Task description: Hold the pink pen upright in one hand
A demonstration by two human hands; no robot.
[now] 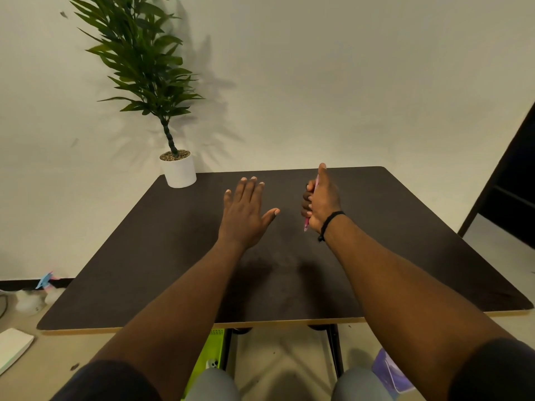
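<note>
My left hand (pixel 246 211) hovers over the middle of the dark table (pixel 144 256), palm down, fingers straight and spread, holding nothing. A little to its right, my right hand (pixel 321 199) has its fingers curled round a pink pen (pixel 306 225). The pen's lower end sticks out below the fist and its upper part shows beside the fingers. The thumb points up and away from me. A black cord bracelet (pixel 330 224) circles the right wrist. Both forearms reach out over the table's near edge.
A white pot with a tall green plant (pixel 178 169) stands on the table's far left corner, against the wall. A dark shelf frame (pixel 509 183) rises at the right. On the floor lie a white object (pixel 13 347), a green item (pixel 210 357) and a purple item (pixel 389 371).
</note>
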